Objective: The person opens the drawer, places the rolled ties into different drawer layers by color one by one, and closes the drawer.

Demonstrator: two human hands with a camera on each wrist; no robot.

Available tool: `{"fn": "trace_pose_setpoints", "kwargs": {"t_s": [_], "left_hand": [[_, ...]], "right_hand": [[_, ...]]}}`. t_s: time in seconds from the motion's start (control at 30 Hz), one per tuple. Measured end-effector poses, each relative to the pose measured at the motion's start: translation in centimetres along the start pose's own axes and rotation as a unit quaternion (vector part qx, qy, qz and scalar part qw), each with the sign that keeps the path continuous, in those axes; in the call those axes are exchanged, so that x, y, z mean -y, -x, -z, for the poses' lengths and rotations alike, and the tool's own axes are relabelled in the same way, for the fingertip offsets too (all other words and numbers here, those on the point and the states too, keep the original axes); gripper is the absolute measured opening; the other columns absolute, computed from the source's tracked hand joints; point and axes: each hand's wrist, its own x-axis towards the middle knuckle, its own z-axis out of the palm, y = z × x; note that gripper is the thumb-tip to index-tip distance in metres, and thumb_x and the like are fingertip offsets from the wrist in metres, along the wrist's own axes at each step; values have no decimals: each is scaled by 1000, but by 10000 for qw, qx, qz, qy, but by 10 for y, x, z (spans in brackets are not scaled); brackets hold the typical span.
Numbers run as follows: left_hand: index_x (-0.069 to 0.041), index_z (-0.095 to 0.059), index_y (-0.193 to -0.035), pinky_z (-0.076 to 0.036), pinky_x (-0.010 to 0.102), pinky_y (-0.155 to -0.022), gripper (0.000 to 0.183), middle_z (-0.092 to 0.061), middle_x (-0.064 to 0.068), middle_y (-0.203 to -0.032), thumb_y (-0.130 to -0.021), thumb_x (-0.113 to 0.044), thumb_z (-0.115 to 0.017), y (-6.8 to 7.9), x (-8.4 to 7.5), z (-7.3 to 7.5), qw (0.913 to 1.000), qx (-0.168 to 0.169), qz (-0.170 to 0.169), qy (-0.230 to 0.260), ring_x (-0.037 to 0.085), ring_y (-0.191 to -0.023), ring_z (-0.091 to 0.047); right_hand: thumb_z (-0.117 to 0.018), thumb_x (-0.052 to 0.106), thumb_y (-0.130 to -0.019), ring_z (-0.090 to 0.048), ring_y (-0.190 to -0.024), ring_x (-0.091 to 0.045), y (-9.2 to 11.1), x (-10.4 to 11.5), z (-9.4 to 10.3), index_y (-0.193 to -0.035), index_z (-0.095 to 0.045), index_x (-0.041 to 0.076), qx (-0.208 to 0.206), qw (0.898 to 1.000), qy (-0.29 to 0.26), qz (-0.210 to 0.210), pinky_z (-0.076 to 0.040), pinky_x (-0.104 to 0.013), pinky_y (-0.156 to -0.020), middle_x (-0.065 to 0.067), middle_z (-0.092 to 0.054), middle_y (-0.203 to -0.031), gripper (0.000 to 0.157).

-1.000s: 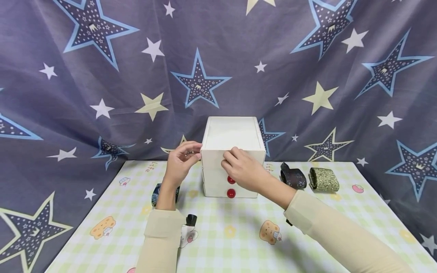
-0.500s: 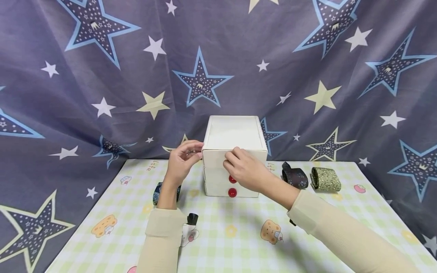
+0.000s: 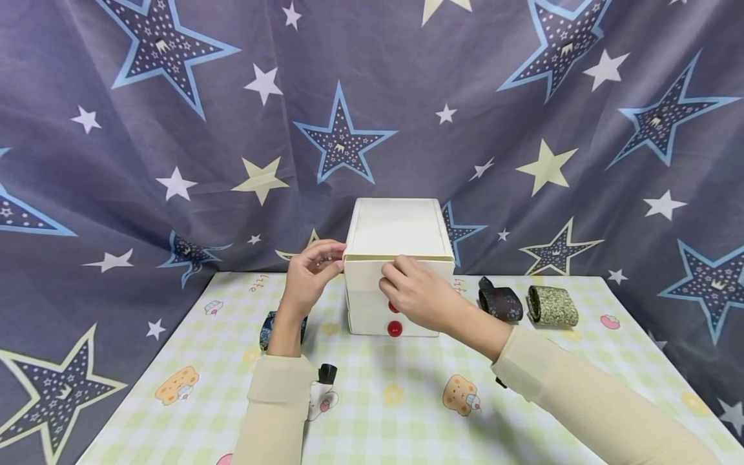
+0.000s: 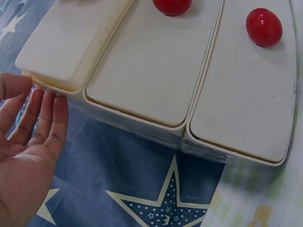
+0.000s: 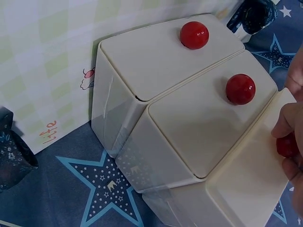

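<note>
A small white cabinet (image 3: 401,226) with three stacked drawers and round red knobs stands at the back of the table. My right hand (image 3: 420,292) pinches the top drawer's red knob (image 5: 286,146) between thumb and fingers. That top drawer (image 5: 248,172) sticks out a little, and a thin yellowish gap shows under the cabinet's upper edge. Against the cabinet's upper left front edge, my left hand (image 4: 33,146) rests its fingertips, the fingers fairly straight. Below, the middle drawer (image 4: 151,71) and the bottom drawer (image 4: 246,94) sit closed.
Right of the cabinet lie a dark patterned rolled necktie (image 3: 501,303) and an olive speckled fabric roll (image 3: 552,306). A blue patterned roll (image 3: 267,330) is partly hidden behind the left wrist. A star-printed curtain (image 3: 221,142) hangs right behind the checked tablecloth (image 3: 401,420).
The top drawer has come slightly forward with my right hand on its knob, opening a thin gap below the cabinet top. My left hand stays at the side edge.
</note>
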Motion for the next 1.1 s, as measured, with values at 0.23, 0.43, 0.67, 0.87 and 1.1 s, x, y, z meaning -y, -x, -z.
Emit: {"fn": "trace_pose_setpoints", "kwargs": {"t_s": [0.23, 0.43, 0.67, 0.87, 1.1], "left_hand": [[14, -67, -119, -61, 30, -82, 28, -59, 29, -121, -92, 12, -68, 1, 1, 1, 10000, 21, -3, 79, 17, -102, -65], [14, -67, -118, -61, 30, -81, 28, -60, 28, -121, -91, 13, -68, 3, 0, 2, 9999, -27, 45, 90, 17, -102, -66], [13, -68, -119, -61, 30, -81, 28, -60, 25, -123, -91, 12, -68, 3, -2, 0, 10000, -11, 43, 79, 17, -102, -65], [12, -68, -119, -60, 28, -81, 28, -60, 26, -124, -91, 11, -69, 2, -3, -2, 10000, -17, 75, 42, 18, -102, -64], [12, -69, -117, -60, 28, -80, 27, -61, 24, -123, -90, 13, -68, 1, -4, -3, 9998, -147, 100, 40, 18, -102, -65]], "right_hand": [[-64, 8, -98, -42, -82, -27, 0, 3, 4, -94, -65, 3, -47, 9999, 79, 64, -41, -34, -74, -10, -54, -94, 6], [-69, 15, -96, -43, -82, -26, -1, 6, 7, -93, -66, 5, -125, 9999, -15, 74, -40, -34, -74, -9, -54, -93, 12], [-70, 17, -95, -43, -83, -26, 0, 7, 13, -92, -66, 5, -112, 9999, -69, 50, -40, -34, -74, -8, -54, -92, 13], [-70, 15, -96, -43, -82, -26, 2, 7, 17, -93, -65, 5, -54, 9999, 47, 105, -40, -34, -75, -8, -54, -91, 11], [-67, 13, -98, -42, -81, -26, 1, 8, 19, -92, -65, 6, 69, 9995, 201, 226, -38, -35, -76, -8, -54, -90, 9]]}}
